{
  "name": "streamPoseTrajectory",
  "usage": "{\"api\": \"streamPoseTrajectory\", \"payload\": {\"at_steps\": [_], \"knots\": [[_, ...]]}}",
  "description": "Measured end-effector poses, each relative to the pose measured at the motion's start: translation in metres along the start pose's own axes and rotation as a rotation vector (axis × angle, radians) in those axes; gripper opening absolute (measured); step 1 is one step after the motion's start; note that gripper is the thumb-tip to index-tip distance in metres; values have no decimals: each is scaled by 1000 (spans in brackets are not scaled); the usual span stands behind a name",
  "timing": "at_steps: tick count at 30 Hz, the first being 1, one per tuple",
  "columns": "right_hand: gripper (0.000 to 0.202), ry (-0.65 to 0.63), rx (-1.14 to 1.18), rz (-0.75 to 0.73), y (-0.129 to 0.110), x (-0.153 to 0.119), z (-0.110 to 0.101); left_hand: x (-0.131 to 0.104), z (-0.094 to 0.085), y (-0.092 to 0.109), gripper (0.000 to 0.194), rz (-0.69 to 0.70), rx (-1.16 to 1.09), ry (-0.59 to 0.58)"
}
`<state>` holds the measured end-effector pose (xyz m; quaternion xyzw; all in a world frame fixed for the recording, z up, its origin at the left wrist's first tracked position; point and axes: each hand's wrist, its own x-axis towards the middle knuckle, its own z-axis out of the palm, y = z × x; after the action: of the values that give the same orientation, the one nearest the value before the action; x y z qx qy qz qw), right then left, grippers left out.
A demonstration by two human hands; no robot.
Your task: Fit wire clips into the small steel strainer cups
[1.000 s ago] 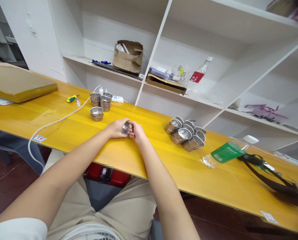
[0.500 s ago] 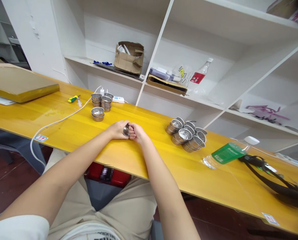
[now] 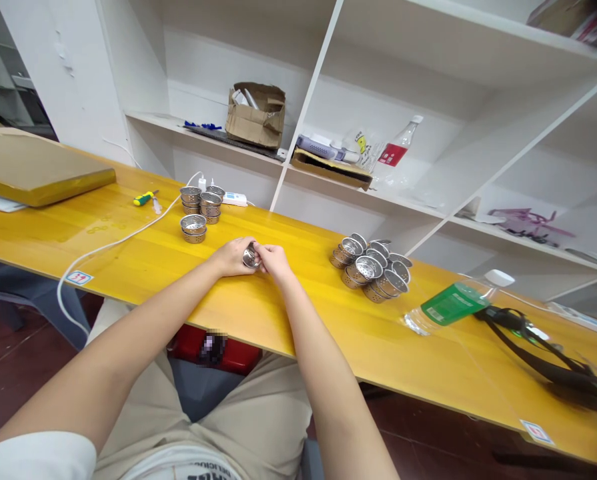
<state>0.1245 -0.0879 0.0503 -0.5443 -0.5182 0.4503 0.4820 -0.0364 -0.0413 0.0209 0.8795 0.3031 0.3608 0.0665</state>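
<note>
Between my hands, above the yellow table near its front edge, is a small perforated metal cup [image 3: 250,256], tilted so that its inside shows. My left hand [image 3: 234,257] is wrapped round the cup from the left. The fingers of my right hand [image 3: 273,260] are closed on the cup's right rim. Several similar cups [image 3: 194,228] stand in stacks to the left, beyond my left hand. A larger group of stacked cups [image 3: 368,268] is on the table to the right, some of them leaning.
A bottle with a green label [image 3: 453,303] lies tilted at the right, beside a black strap [image 3: 538,360]. A screwdriver [image 3: 144,199], a white cable [image 3: 113,243] and a large cardboard piece [image 3: 43,167] are on the left. Shelves [image 3: 378,193] rise behind the table [image 3: 258,307].
My right hand's fingers have shifted from lying over the cup's side to pinching its rim, and more of the cup's inside shows. The view has moved slightly.
</note>
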Motion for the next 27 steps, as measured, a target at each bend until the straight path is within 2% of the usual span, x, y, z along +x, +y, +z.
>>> {"api": "streamPoseTrajectory", "payload": {"at_steps": [3,5,10,15,19,27], "knots": [[25,240,-336,-261,3,2,-4,-1,-4,2,57,-49,-36,32],[24,302,-443,-297,6,4,-7,-1,-6,3,58,-78,-51,49],[30,238,-441,-195,9,7,-9,-1,-8,5,62,-87,-54,34],[30,248,-374,-183,12,9,-8,-2,-6,4,67,-55,-29,13],[31,253,-412,-191,13,10,-9,-3,-5,5,73,-6,-17,1],[31,246,-416,-184,21,18,-12,-1,-5,7,63,42,-3,-1]]}}
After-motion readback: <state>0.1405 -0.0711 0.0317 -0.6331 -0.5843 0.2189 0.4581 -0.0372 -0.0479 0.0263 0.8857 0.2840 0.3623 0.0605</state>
